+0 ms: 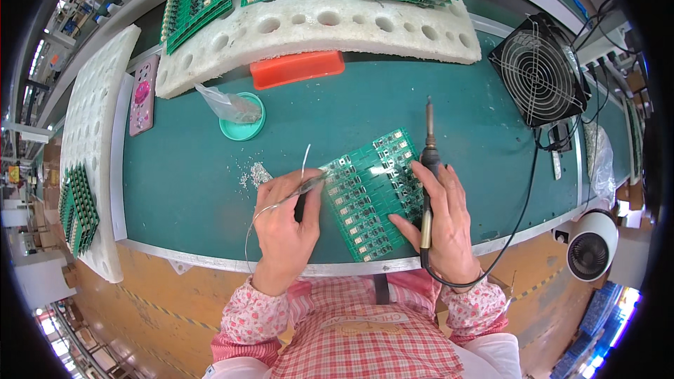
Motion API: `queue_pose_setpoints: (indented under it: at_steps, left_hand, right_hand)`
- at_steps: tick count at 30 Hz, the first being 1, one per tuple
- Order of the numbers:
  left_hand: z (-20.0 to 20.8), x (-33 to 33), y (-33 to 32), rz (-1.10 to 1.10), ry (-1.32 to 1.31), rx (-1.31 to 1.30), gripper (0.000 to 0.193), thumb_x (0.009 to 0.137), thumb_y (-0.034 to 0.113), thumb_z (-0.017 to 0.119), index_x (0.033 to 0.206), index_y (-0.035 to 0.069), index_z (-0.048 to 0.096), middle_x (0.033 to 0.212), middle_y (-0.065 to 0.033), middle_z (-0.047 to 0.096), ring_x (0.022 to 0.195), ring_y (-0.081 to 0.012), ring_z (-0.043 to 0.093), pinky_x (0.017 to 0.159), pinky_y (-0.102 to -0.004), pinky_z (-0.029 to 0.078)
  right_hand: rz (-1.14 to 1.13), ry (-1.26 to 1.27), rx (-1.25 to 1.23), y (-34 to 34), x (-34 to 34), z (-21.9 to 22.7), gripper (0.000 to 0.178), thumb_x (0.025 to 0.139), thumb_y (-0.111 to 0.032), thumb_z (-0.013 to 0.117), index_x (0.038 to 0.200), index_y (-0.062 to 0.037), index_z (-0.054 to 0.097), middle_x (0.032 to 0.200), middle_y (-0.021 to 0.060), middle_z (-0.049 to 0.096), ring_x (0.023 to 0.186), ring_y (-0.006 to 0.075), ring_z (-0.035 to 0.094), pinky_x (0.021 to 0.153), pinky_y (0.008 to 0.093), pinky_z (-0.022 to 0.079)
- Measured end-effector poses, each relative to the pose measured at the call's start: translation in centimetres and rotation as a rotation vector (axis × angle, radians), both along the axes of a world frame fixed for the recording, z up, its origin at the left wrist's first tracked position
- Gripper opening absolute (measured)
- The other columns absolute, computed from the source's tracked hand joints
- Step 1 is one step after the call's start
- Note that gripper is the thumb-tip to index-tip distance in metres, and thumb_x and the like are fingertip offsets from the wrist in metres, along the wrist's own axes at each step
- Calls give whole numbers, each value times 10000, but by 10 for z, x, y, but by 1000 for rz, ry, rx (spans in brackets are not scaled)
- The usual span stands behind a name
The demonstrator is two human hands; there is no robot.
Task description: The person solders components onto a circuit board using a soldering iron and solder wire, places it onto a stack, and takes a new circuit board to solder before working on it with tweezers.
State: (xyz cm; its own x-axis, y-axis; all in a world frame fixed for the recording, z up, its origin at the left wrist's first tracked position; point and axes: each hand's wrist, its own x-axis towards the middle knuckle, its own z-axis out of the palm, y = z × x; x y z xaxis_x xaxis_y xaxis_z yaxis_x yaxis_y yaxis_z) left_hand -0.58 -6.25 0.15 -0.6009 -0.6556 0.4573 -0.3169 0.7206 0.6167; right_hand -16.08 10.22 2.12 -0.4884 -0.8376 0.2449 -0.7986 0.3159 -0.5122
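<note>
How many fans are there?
2. A black fan is on the table, to the right beyond the right hand. A white fan is past the table's near right edge. Others may be hidden in the background.

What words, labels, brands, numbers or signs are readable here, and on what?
Checked apron: lettering across the front, partly legible; not copied out here.
Circuit board at the hands: any markings too small to read.
Background boxes and shelves: too small or blurred to read.
</note>
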Motion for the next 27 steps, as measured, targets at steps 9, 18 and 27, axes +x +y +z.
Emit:
queue_pose_setpoints:
  at_steps: [9, 18, 27]
  left_hand:
    - [17, 36, -2, 268, 55, 384, 92, 895, 41, 683, 983, 19, 693, 1026, -70, 707, 832, -222, 629, 803, -331, 483]
    - [6, 47, -3, 272, -44, 172, 128, 825, 16, 721, 950, 38, 698, 970, -49, 714, 849, -247, 628, 867, -365, 444]
    - [4, 47, -6, 196, -90, 35, 141, 832, 16, 720, 968, 44, 700, 952, -44, 705, 821, -233, 601, 843, -344, 436]
  right_hand:
    - [-40, -37, -20, -9, 16, -10, 746, 798, -90, 776, 1454, -45, 426, 1362, 274, 477, 1320, 442, 449, 1114, 568, 352]
    - [-128, -35, -20, -19, 12, -11, 758, 828, -56, 744, 1489, -49, 374, 1385, 334, 450, 1288, 505, 454, 1093, 540, 381]
    - [-140, -28, -12, -16, 22, -8, 729, 848, -13, 707, 1495, -54, 373, 1414, 276, 461, 1293, 513, 457, 1042, 524, 436]
